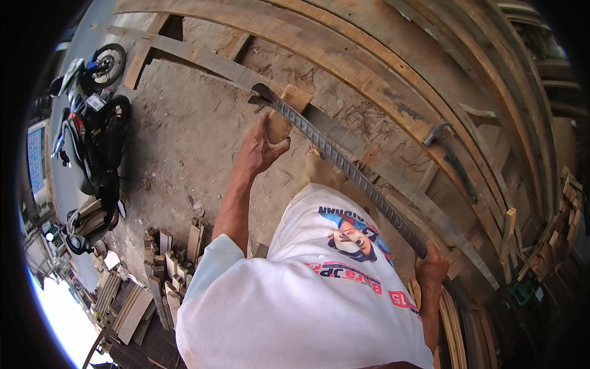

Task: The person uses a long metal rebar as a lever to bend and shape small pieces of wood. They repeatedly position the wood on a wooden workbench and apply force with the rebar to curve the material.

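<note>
A long ribbed steel pry bar point(344, 163) runs diagonally in front of me, its forked claw end at the upper left. My right hand point(432, 265) is wrapped round its lower end. Below the claw, my left hand point(265, 147) grips a short wooden block point(278, 126) between thumb and fingers. Part of a block point(296, 98) also shows on the other side of the bar; whether it is the same piece I cannot tell. The claw lies over a long grey plank point(224, 66). Farther right, a hammer point(452, 157) rests on the timbers.
Long wooden beams point(350, 55) curve across the top and right. Stacked wood offcuts point(169, 264) lie at the lower left, near a parked motorcycle point(92, 135). Bare dirt ground point(178, 129) lies between. A green object point(521, 292) sits at the right.
</note>
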`<state>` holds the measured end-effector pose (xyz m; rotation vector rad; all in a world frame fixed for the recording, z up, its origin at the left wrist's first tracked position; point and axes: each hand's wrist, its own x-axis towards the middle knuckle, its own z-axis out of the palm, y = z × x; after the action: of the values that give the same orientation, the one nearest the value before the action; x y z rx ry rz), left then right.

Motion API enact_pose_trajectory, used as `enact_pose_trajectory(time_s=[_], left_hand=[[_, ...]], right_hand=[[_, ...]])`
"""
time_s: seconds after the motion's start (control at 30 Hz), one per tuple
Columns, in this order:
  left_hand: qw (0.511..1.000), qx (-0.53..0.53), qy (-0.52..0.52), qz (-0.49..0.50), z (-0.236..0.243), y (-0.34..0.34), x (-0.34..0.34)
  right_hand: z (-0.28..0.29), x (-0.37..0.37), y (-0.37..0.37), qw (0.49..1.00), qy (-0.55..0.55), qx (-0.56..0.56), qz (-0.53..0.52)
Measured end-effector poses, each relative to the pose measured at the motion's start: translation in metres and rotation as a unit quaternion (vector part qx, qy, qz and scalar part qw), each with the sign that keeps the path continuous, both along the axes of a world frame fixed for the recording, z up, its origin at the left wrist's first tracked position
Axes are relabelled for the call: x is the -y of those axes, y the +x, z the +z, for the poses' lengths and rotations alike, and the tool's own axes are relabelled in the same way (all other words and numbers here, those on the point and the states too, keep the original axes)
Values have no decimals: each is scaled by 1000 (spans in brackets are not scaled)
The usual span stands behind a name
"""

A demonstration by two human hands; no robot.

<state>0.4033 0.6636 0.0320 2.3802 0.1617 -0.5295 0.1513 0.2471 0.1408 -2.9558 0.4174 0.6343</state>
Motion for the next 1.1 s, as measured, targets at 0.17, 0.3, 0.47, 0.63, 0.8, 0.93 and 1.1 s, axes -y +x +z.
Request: enact_pose_trajectory(time_s=[0.17,0.3,0.47,0.63,0.8,0.93,1.1], left_hand=[[1000,16,-17,-8,-8,-3,-3],[999,1,21,-31,-1,2,-4],[1000,7,11,-17,-2,1,-2],[997,71,-18,-15,-24,-8,-10],[997,66,28,-39,-10,-1,-11],[997,71,-6,-42,-17,-1,-11],[993,79,39,-85,-11,2,-12]], right_hand=[[9,-3,-5,999,21,-23,11],[22,-9,-4,999,31,-26,-15],[-44,10,-12,999,32,16,2],[-41,3,-18,999,39,33,-1],[-24,-3,-26,999,39,-3,-18],[-71,11,-17,999,25,14,-24],[-135,24,-27,993,102,48,-40]])
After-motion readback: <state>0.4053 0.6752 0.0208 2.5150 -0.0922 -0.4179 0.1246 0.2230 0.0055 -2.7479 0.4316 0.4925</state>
